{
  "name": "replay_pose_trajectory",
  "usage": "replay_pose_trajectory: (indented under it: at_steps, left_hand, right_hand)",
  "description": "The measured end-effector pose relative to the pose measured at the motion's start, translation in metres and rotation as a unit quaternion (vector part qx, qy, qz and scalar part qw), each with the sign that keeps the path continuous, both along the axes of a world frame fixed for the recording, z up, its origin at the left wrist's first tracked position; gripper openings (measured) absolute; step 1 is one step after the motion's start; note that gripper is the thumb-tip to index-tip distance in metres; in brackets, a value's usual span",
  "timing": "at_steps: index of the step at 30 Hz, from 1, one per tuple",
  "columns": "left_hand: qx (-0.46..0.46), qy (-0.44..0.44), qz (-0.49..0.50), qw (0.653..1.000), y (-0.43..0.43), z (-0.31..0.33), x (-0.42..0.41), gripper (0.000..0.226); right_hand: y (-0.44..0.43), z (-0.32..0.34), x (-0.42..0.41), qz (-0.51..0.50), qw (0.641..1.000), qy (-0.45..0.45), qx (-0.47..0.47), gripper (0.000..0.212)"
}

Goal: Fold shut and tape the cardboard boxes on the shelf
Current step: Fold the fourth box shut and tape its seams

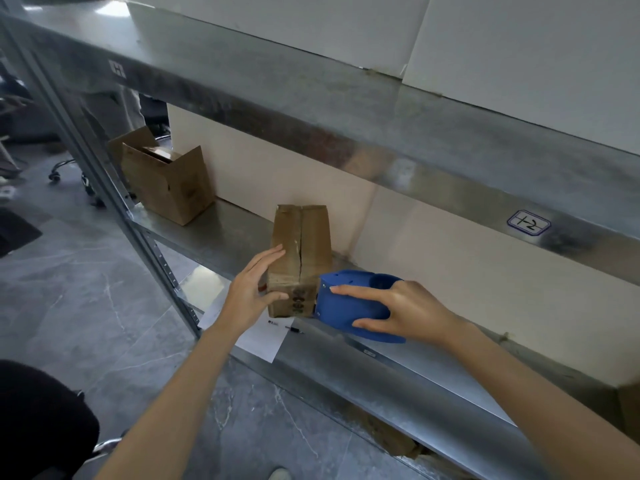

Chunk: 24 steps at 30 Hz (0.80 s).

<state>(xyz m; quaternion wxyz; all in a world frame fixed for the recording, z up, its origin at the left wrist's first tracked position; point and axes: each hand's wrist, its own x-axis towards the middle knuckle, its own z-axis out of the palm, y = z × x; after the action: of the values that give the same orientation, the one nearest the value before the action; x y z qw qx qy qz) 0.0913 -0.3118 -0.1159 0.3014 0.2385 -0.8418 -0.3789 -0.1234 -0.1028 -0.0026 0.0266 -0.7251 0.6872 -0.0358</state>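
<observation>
On the shelf [221, 233], the left hand [251, 292] lies flat, fingers straight, against the closed box [301, 247]; the right hand [410, 311] grips a blue tape dispenser [349, 306] touching the box's near end.

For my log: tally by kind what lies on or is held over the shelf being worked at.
cardboard boxes: 2 (closed box, open box)
blue tape dispenser: 1
paper sheet: 1
pen: 1
total: 5, leaving out a brown sliver at the right edge, too cut off to name.
</observation>
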Motion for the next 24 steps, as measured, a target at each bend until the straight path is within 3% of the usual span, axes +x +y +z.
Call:
replay_pose_trajectory:
  at_steps: [11, 24]
  left_hand:
    - [0.039, -0.003, -0.012, 0.999, -0.002, 0.0, -0.002, 0.08]
    - [0.043, 0.005, -0.005, 0.999, 0.002, 0.006, -0.001, 0.078]
  right_hand:
    - [0.034, 0.002, -0.048, -0.05, 0.998, -0.027, 0.024, 0.058]
    - [0.002, -0.014, -0.031, -0.105, 0.993, -0.037, 0.033, 0.066]
